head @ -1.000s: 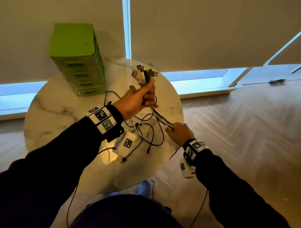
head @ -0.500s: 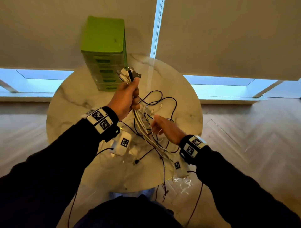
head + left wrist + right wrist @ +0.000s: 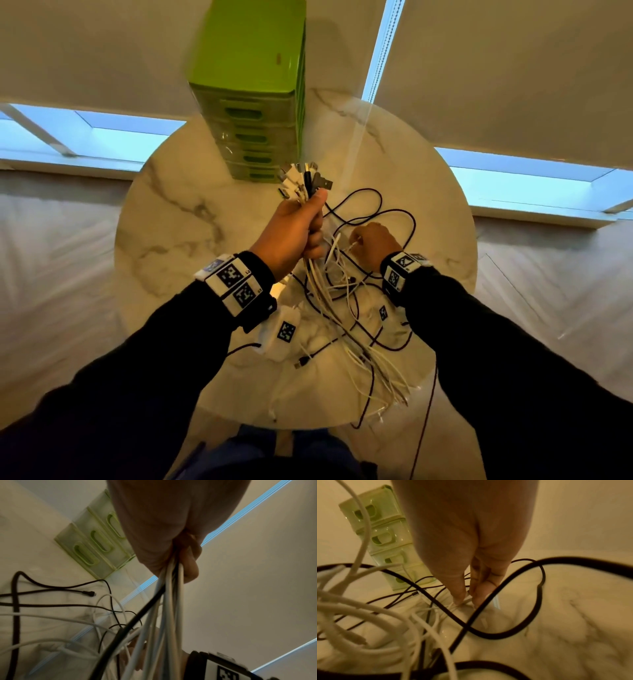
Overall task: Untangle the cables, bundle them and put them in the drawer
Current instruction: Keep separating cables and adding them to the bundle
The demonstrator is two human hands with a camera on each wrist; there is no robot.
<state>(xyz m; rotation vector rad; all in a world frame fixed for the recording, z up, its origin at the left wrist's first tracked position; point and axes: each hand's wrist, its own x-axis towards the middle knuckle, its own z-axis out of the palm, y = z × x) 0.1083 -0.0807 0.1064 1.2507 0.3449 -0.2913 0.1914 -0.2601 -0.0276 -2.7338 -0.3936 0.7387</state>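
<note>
My left hand (image 3: 301,226) grips a bundle of white and black cables (image 3: 303,181) in a fist above the round marble table (image 3: 178,226); their plugs stick up out of the fist. The bundle's strands (image 3: 169,601) hang down from the left hand (image 3: 173,555) and trail over the table's near edge. My right hand (image 3: 371,240) is down on the table to the right, its thumb and fingers pinching a thin white cable (image 3: 465,601) among loose black loops (image 3: 505,588). The green drawer unit (image 3: 260,113) stands at the table's far side, drawers closed.
Loose black and white cables (image 3: 370,212) lie tangled across the table's middle and right. Some ends (image 3: 394,387) hang off the near edge toward the wooden floor (image 3: 548,291). White blinds and low windows (image 3: 534,192) are behind the table.
The view has swung so the drawer unit is now centred. My right hand left the bundle's lower part and moved up to the table, where it now pinches a white cable. The left hand keeps its grip.
</note>
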